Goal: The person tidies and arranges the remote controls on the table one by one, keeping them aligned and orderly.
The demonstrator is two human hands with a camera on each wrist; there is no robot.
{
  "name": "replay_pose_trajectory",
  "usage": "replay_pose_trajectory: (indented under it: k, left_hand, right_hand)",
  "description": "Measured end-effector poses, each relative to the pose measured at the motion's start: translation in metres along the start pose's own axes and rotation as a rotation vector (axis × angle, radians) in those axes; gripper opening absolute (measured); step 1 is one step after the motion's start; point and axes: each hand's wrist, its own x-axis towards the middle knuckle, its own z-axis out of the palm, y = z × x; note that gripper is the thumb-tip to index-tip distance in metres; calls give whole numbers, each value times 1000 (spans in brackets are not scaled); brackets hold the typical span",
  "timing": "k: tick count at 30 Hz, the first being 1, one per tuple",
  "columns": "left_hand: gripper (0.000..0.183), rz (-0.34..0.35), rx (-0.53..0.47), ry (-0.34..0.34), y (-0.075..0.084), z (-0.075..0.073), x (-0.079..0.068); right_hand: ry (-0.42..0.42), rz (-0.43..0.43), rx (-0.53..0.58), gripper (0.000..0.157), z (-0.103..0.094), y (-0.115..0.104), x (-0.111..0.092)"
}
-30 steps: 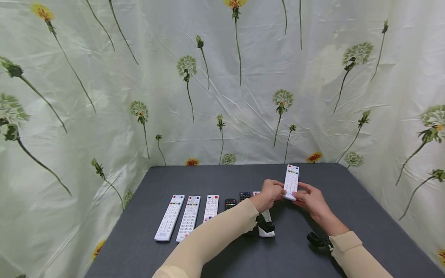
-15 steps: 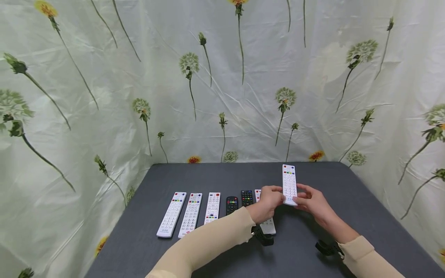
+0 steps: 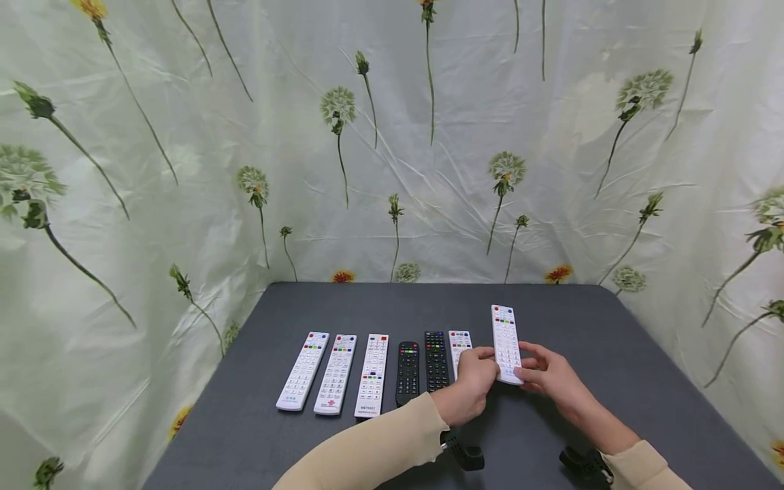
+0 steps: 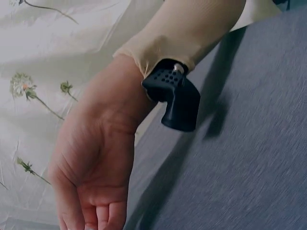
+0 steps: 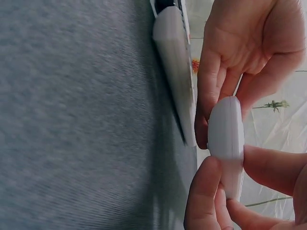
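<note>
Both hands hold a white remote control (image 3: 505,344), buttons up and its lower end toward me. The left hand (image 3: 474,382) pinches its left side near the lower end, while the right hand (image 3: 554,381) grips the right side, thumb on the front. In the right wrist view the remote's rounded end shows between the fingers, raised off the table. Just left of it lies another white remote (image 3: 459,344), partly covered by the left hand. The left wrist view shows the left palm (image 4: 98,158); the held remote is out of that view.
On the dark grey table (image 3: 380,306), a row runs leftward: two black remotes, one longer (image 3: 436,361) and one shorter (image 3: 407,371), then three white ones (image 3: 371,374). A flower-printed curtain (image 3: 392,136) hangs behind the table. Each wrist wears a black camera mount (image 3: 462,452).
Both hands have brought the held remote lower and nearer to me, slightly leftward. The left forearm has moved down too, uncovering more of the black remotes and the third white one.
</note>
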Motion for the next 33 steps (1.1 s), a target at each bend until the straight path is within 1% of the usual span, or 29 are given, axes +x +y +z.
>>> replay_pose_trajectory:
  k: [5, 9, 12, 15, 18, 23, 29, 33]
  left_hand:
    - [44, 10, -26, -6, -5, 3, -13]
    - [42, 28, -46, 1, -9, 8, -20]
    - [38, 14, -46, 3, -10, 9, -25]
    - [39, 1, -51, 6, -11, 11, -28]
    - [47, -27, -51, 14, -13, 11, -31]
    - [60, -48, -37, 42, -14, 12, -32]
    - [63, -42, -80, 51, -15, 13, -32]
    - [64, -36, -79, 47, -15, 13, -35]
  right_hand:
    - [-27, 16, 11, 72, 2, 4, -4]
    - [-39, 19, 7, 70, 5, 5, -8]
    - [-50, 8, 1, 70, 6, 7, -8]
    - [-63, -2, -6, 70, 6, 9, -9]
    - [-66, 3, -13, 69, 6, 12, -8]
    - [-71, 4, -44, 67, 7, 13, -7]
    - [-55, -22, -132, 64, 9, 12, -6]
    - [-38, -7, -151, 62, 10, 12, -5]
